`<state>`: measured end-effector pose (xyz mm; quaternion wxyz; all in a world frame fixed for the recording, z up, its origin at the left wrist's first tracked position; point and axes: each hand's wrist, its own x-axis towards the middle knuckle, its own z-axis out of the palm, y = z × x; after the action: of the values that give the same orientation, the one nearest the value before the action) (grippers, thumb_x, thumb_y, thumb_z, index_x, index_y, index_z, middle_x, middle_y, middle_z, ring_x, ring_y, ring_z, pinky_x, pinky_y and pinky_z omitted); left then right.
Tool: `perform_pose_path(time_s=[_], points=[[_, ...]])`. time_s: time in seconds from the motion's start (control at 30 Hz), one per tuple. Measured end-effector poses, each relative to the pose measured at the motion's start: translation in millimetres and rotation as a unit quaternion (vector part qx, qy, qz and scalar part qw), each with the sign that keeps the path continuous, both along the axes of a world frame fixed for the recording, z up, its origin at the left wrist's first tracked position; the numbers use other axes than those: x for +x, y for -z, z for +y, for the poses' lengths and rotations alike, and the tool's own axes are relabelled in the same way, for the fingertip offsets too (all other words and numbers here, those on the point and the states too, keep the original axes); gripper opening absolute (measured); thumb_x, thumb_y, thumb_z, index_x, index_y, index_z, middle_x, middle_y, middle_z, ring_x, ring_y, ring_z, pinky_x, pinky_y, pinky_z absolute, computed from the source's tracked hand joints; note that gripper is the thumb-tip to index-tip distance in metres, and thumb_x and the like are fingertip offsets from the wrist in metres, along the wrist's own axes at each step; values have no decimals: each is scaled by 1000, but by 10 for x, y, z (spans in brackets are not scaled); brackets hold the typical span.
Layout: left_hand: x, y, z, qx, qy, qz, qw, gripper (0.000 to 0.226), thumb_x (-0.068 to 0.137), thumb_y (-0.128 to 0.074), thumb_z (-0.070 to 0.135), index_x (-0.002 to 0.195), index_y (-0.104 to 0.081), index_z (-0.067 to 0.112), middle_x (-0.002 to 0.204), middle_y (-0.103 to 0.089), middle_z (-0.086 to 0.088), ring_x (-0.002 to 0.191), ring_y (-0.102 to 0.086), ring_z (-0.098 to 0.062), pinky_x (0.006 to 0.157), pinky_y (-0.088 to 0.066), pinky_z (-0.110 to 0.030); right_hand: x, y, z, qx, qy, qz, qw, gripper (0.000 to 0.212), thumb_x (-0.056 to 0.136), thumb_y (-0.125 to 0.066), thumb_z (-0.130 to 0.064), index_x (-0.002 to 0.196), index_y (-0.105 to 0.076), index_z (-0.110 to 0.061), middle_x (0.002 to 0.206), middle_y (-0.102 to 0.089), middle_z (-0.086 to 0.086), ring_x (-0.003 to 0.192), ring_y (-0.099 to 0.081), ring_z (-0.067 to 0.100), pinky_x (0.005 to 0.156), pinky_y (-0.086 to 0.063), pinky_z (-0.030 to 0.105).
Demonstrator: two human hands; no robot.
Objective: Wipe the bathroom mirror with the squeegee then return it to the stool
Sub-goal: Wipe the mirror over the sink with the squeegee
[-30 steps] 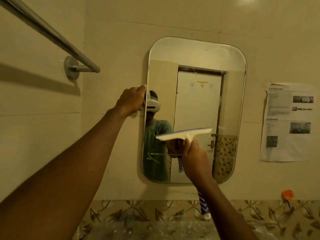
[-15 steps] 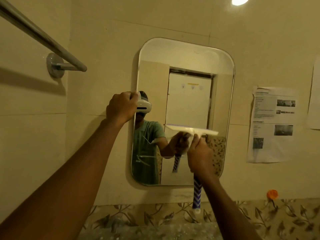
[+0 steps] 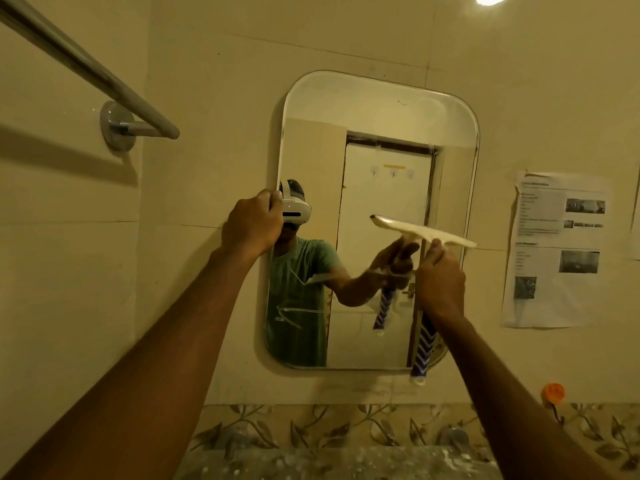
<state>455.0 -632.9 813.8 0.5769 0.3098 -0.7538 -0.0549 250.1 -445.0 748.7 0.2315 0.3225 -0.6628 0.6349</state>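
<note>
A rounded rectangular mirror [image 3: 381, 109] hangs on the beige tiled wall ahead. My left hand [image 3: 251, 225] grips its left edge at mid height. My right hand [image 3: 440, 282] is closed around a squeegee [image 3: 424, 233] with a white blade and a blue-and-white striped handle. The blade is tilted, lower on the right, and lies against the right half of the glass at about mid height. The handle's end sticks out below my wrist near the mirror's lower right corner. The stool is out of view.
A chrome towel bar [image 3: 86, 71] juts out from the left wall at upper left. A printed paper sheet [image 3: 557, 251] is stuck to the wall right of the mirror. An orange knob [image 3: 553, 392] sits low on the right, above a leaf-patterned tile band [image 3: 311, 427].
The squeegee blade has travelled rightward across the glass and tipped from left-low to right-low. My left hand has kept its grip on the mirror's left edge.
</note>
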Motion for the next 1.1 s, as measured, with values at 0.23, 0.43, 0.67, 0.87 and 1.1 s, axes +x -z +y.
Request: perform_pose_path(time_s=[0.23,0.43,0.67,0.87,1.1], points=[[-11,75,38,12,3,21,1000,46,103,-28,42,110,-62,12,98,-67,-13,81,-60,-25,61,-38,-28,209,636,0,54,-9,-42,998,41,105,-26,-37,84,-53,-14,67,-55,4,54,-56,18,47,-49,32],[-12,77,32,5,2,24,1000,48,102,-29,43,106,-64,10,91,-67,-13,79,-60,-27,64,-47,-33,-23,-533,15,11,-21,63,998,40,105,-27,-36,74,-49,-24,58,-49,-5,39,-46,0,36,-37,15],[-38,87,-8,-6,-11,35,999,46,102,-29,43,96,-63,12,75,-60,-4,66,-55,-20,60,-41,-29,-144,-1760,-127,-4,6,146,989,47,105,-22,-41,89,-55,-12,62,-56,-3,46,-51,3,42,-39,18],[-54,84,-6,4,-28,46,999,45,101,-30,42,91,-64,15,65,-53,3,61,-52,-16,55,-36,-26,-113,-890,-122,11,-54,98,994,40,104,-25,-45,82,-52,-25,70,-65,6,52,-62,16,46,-54,31],[-18,58,40,0,-37,35,999,45,101,-31,41,92,-66,14,67,-55,-1,61,-53,-19,54,-36,-25,-53,-793,-123,25,-39,110,993,41,104,-25,-43,76,-50,-27,61,-58,-2,43,-58,5,36,-45,19]])
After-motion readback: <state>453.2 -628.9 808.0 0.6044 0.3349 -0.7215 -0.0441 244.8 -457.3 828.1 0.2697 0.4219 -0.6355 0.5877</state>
